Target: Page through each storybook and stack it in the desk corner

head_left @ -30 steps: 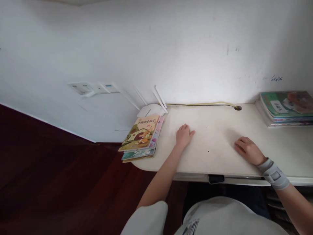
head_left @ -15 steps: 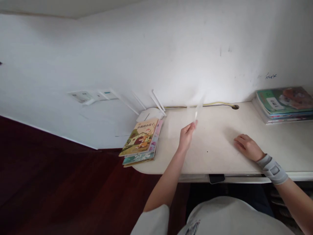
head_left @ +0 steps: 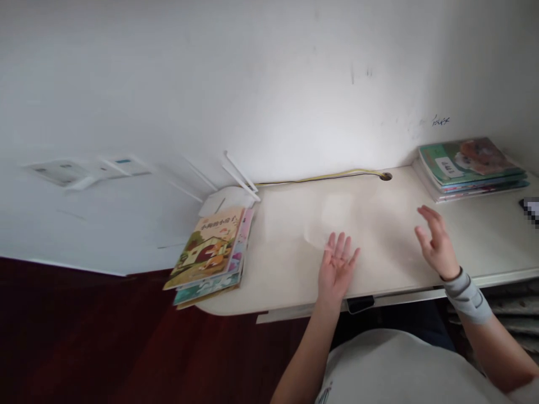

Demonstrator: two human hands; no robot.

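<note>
My left hand [head_left: 338, 269] is turned palm up over the near part of the white desk [head_left: 290, 264], its fingers spread and holding nothing. By its fingertips is a faint clear film [head_left: 314, 238], thin and see-through; its full outline is too blurred to make out, and I cannot tell whether it touches the fingers. My right hand [head_left: 438, 247], with a grey wrist brace [head_left: 467, 294] below it, is raised above the desk to the right, fingers apart, with nothing in it.
Picture books [head_left: 210, 247] lie stacked at the desk's left end, before a white router [head_left: 229, 199] with antennas. Another book stack [head_left: 471, 165] sits at the back right. A yellow cable [head_left: 320, 178] runs along the wall to a round hole [head_left: 386, 176]. A dark phone-like object [head_left: 528, 210] is at the right edge.
My left hand has let go of the clear film it pinched, turned palm up and come nearer. My right hand has lifted from the desk and opened. The view has swung right.
</note>
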